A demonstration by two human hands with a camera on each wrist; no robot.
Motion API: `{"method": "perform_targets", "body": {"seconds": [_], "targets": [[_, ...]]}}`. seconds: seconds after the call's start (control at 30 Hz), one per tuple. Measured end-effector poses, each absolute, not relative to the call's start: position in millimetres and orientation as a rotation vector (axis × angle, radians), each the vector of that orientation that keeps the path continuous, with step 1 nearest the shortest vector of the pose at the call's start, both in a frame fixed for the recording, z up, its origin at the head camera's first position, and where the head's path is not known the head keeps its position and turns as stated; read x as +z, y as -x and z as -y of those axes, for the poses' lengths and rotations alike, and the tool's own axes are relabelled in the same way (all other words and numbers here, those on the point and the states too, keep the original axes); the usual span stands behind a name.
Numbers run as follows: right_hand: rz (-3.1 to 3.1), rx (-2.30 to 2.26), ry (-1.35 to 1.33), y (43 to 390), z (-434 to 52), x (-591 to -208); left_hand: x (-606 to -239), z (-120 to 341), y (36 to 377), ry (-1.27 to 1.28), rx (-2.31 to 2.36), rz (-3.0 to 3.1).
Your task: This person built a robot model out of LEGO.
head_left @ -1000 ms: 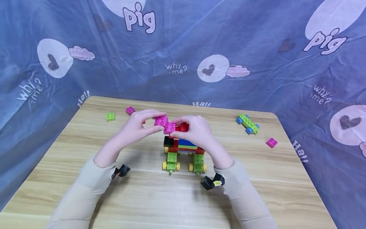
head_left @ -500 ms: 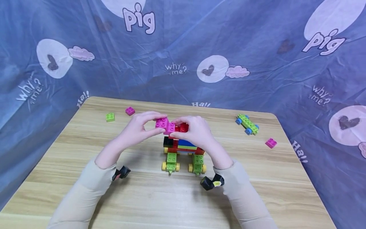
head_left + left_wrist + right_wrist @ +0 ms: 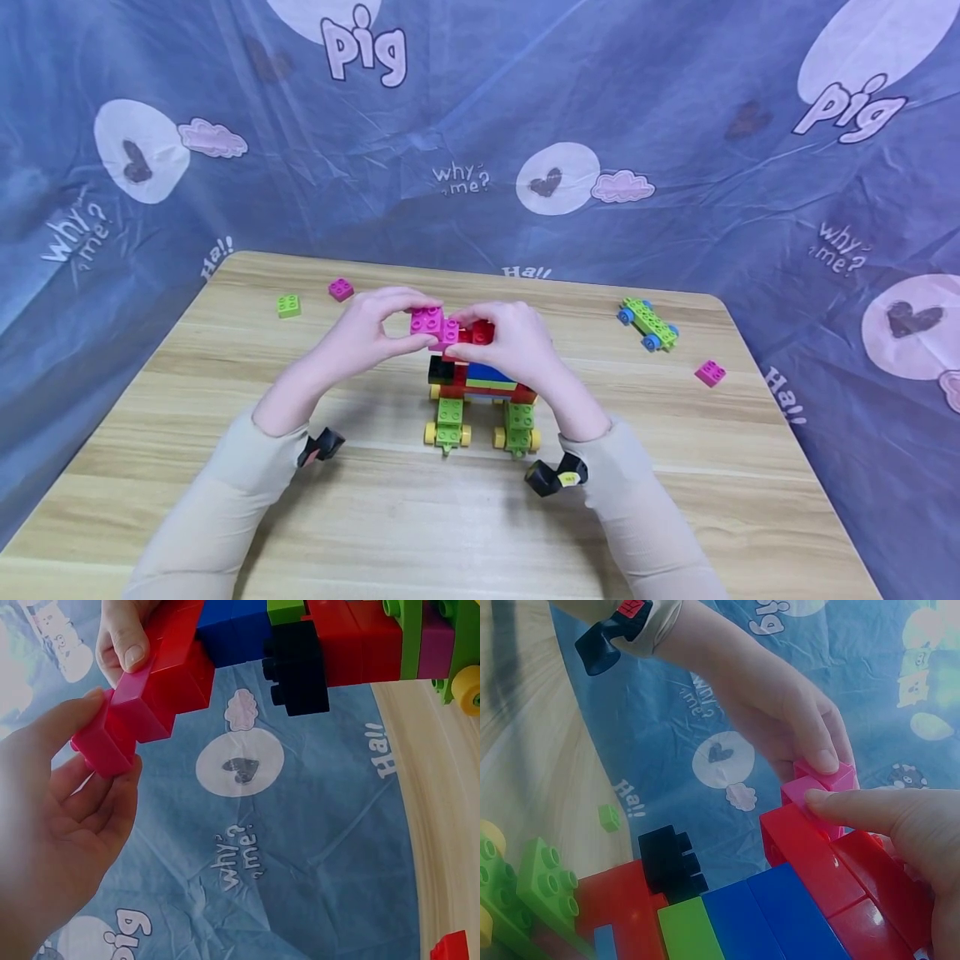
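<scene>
A toy brick model (image 3: 491,386) stands mid-table on green wheeled bases (image 3: 450,414) with yellow wheels. Above them it has red, lime and blue bricks, and a black brick (image 3: 296,671) juts out at one side. On its upper end sits a pink brick (image 3: 801,789); my right hand (image 3: 517,340) grips the model there, thumb on that pink brick beside red bricks (image 3: 817,859). My left hand (image 3: 367,329) pinches another pink brick (image 3: 109,742) between thumb and fingers, up against the first and offset from it. Part of the model's top is hidden behind my right hand.
Toward the back left lie a lime brick (image 3: 288,306) and a pink brick (image 3: 341,289). A lime wheeled base (image 3: 648,323) with blue wheels and a loose pink brick (image 3: 710,373) lie on the right. A red brick (image 3: 451,946) shows in the left wrist view's corner.
My left hand has shifted slightly right with its pink brick, which now overlaps the model's pink brick more in the head view. My right hand has stayed nearly in place.
</scene>
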State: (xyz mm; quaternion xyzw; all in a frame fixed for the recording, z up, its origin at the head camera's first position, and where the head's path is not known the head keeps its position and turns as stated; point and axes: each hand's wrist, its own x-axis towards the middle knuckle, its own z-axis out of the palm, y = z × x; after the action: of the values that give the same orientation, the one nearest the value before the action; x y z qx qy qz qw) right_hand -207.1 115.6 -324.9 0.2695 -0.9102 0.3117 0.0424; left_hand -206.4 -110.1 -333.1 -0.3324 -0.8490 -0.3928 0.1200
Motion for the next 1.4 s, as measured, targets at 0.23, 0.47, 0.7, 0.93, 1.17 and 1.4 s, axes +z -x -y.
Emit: {"method": "perform_targets", "body": {"seconds": [0.23, 0.47, 0.7, 0.93, 1.17, 1.4], "targets": [[2.779, 0.95, -0.833, 208.4, -116.1, -326.1, -328.1, 109.6, 207.2, 0.974, -1.118, 2.51], [2.772, 0.943, -0.838, 208.4, -116.4, -327.1, -324.5, 109.5, 208.7, 0.997, -1.107, 2.531], [2.772, 0.929, -0.842, 208.2, -116.5, -326.7, -322.5, 109.5, 211.4, 1.026, -1.094, 2.557], [2.771, 0.922, -0.847, 208.3, -116.5, -327.3, -321.2, 109.8, 212.1, 1.027, -1.087, 2.584], [2.775, 0.915, -0.842, 207.6, -116.8, -326.7, -321.1, 109.1, 214.9, 1.042, -1.087, 2.595], [2.78, 0.918, -0.842, 207.6, -116.7, -326.5, -319.4, 108.0, 214.6, 1.043, -1.102, 2.6]]}}
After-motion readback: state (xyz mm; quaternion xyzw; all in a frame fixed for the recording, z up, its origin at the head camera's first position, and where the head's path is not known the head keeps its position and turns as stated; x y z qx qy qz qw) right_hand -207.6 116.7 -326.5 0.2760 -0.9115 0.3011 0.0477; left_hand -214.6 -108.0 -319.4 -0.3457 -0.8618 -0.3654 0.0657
